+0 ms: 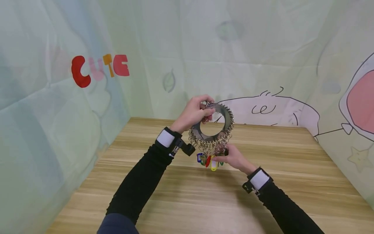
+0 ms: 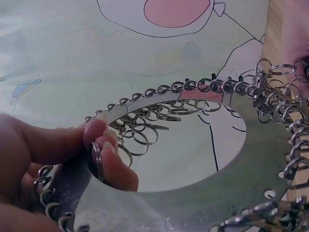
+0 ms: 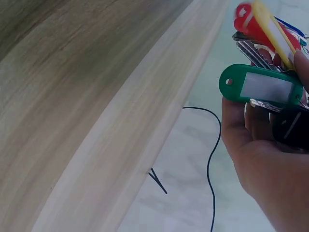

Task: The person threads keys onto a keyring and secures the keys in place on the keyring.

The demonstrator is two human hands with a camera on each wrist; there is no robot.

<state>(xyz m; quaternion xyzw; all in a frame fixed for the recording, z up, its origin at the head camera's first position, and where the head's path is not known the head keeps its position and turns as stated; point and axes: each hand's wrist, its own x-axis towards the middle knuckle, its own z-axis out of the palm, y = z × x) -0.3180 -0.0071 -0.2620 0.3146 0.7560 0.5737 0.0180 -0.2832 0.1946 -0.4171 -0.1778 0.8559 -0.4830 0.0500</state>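
Observation:
A large flat metal key ring (image 1: 228,121) is held upright over the table, with many small clasps and split rings around its outer edge. My left hand (image 1: 193,112) grips its upper left side, thumb and fingers around the band; in the left wrist view the fingers come through the central hole. At the bottom of the ring hangs a bunch of keys (image 3: 256,54) with a yellow tag (image 1: 214,164), a red tag (image 1: 208,161), a blue tag (image 1: 200,157), a green tag (image 3: 256,83) and a black fob (image 3: 292,126). My right hand (image 1: 234,158) holds this bunch.
The wooden table (image 1: 187,201) spreads beneath both hands. A pale printed curtain (image 1: 181,39) with drawn figures and red letters (image 1: 81,71) stands behind it and along the sides. Black straps with small devices (image 1: 260,180) sit on both wrists.

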